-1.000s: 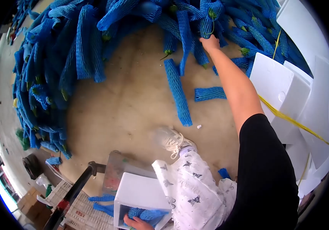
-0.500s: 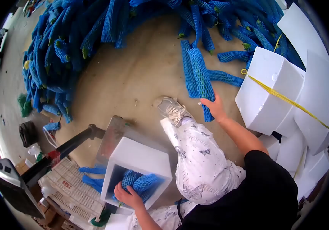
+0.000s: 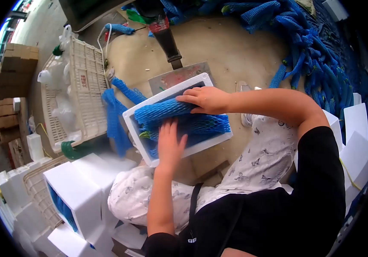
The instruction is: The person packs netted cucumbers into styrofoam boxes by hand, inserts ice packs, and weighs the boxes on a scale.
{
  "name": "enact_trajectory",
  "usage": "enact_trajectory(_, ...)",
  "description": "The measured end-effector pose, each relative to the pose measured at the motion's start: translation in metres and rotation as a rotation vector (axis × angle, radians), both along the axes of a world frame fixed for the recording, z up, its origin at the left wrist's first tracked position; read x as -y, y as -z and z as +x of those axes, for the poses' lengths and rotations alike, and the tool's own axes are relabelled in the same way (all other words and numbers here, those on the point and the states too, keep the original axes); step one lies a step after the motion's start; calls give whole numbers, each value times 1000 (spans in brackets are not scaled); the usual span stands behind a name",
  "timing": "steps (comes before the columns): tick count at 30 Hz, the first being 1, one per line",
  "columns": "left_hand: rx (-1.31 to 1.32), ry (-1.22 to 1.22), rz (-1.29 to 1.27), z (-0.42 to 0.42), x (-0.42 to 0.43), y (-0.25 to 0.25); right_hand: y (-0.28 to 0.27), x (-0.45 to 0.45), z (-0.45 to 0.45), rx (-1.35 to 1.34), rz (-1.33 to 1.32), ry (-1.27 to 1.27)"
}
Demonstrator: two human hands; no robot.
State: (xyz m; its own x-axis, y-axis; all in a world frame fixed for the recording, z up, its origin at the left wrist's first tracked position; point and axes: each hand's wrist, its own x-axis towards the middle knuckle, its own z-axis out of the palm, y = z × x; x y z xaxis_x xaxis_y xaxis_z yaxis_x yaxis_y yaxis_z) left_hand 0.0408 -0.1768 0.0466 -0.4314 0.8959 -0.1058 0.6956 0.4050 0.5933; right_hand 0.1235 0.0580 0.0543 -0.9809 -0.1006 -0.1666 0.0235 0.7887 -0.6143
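Observation:
A white foam box (image 3: 134, 138) stands in front of me with several long green vegetables in blue foam netting inside. My right hand (image 3: 209, 99) reaches over the box's far side and grips the right end of a netted vegetable (image 3: 160, 110) lying along the far wall. Fingers outstretched, my left hand (image 3: 170, 143) dips into the box from the near side, its tips against the netted vegetables. Beneath them a second netted vegetable (image 3: 212, 124) lies on the right, and a green tip (image 3: 144, 134) shows on the left.
The box sits on a metal scale plate (image 3: 179, 77) with a dark post (image 3: 167, 45). Loose blue nets (image 3: 116, 120) hang beside a white plastic crate (image 3: 87, 90). A heap of netted vegetables (image 3: 317, 68) lies far right. White foam boxes (image 3: 79, 192) are stacked lower left.
My view has swung left. My right hand has brought a netted vegetable from the floor at right into the box. My left hand remains at the box, its fingers now stretched out.

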Motion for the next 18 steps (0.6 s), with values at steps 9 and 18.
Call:
enact_trajectory(9,56,266,-258,-5,82,-115,-92,87,56,-86,-2,-248)
enact_trajectory(18,-148,-60,48,-51,79,-103,-3,179,108,285,-199,-217)
